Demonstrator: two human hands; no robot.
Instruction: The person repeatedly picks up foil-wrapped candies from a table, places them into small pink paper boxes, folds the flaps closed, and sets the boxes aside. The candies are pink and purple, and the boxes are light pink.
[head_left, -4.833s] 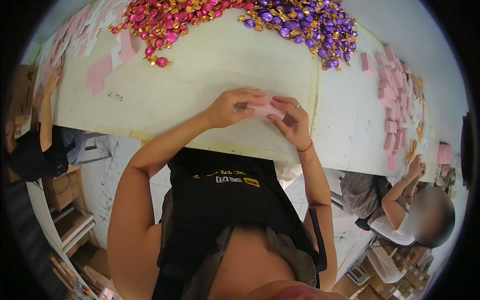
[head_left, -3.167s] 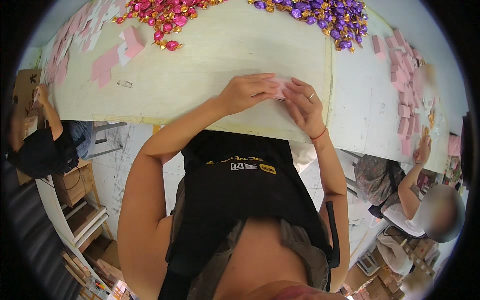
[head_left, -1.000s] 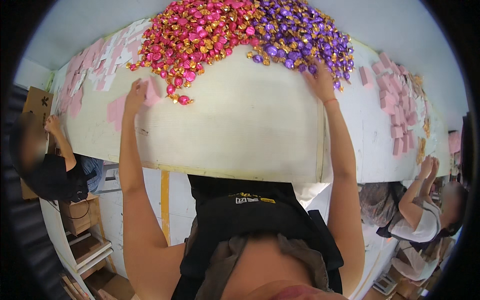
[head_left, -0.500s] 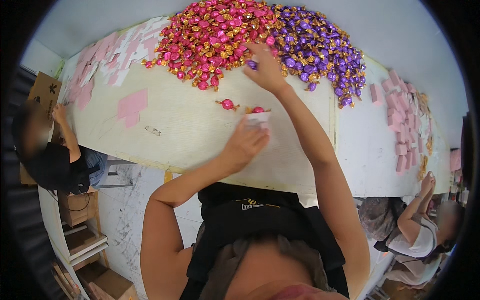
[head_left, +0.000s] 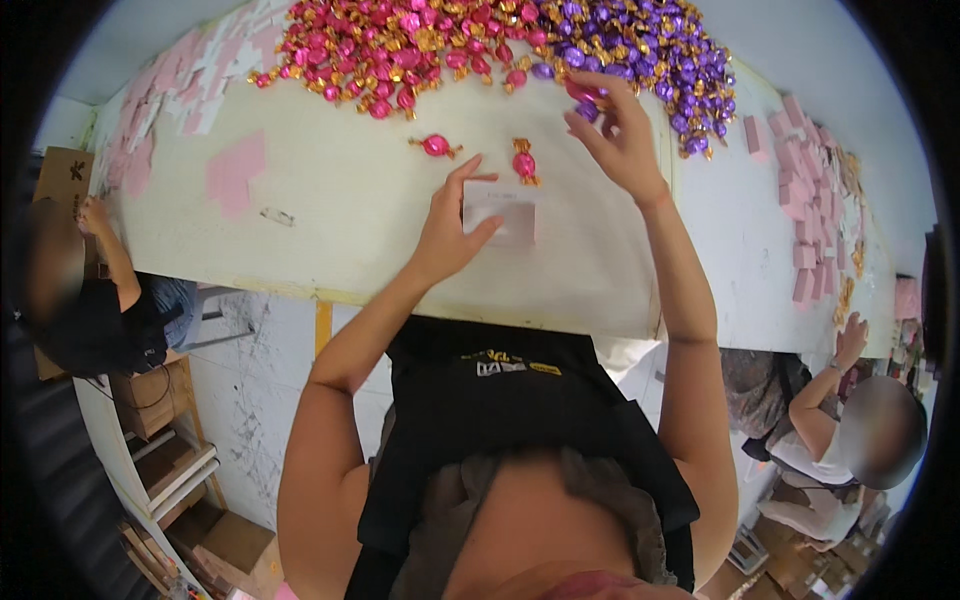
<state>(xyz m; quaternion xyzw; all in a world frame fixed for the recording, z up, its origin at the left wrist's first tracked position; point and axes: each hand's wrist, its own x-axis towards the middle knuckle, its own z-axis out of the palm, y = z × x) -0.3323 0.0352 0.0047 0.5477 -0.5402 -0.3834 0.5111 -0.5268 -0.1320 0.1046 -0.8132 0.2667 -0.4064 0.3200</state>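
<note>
My left hand (head_left: pixel 452 225) rests on the table, its thumb and fingers around the left side of a small pale box (head_left: pixel 515 218). My right hand (head_left: pixel 622 140) is raised at the near edge of the candy piles, with a purple wrapped candy (head_left: pixel 587 110) between its thumb and fingers. Something pink shows at those fingertips too, perhaps a second candy. Two pink wrapped candies with gold twisted ends lie just beyond the box: one pink candy (head_left: pixel 436 146) to the left, another pink candy (head_left: pixel 524 165) straight above it.
A heap of pink candies (head_left: pixel 400 50) and a heap of purple candies (head_left: pixel 640 50) cover the far side. Flat pink cards (head_left: pixel 236 172) lie left; folded pink boxes (head_left: pixel 800 190) are stacked right. One person (head_left: pixel 110 290) sits at left, another (head_left: pixel 830 420) at right.
My right hand has drawn back from the pile toward the right with candy in it. A pink candy near the box now lies separate on the table. The view has shifted.
</note>
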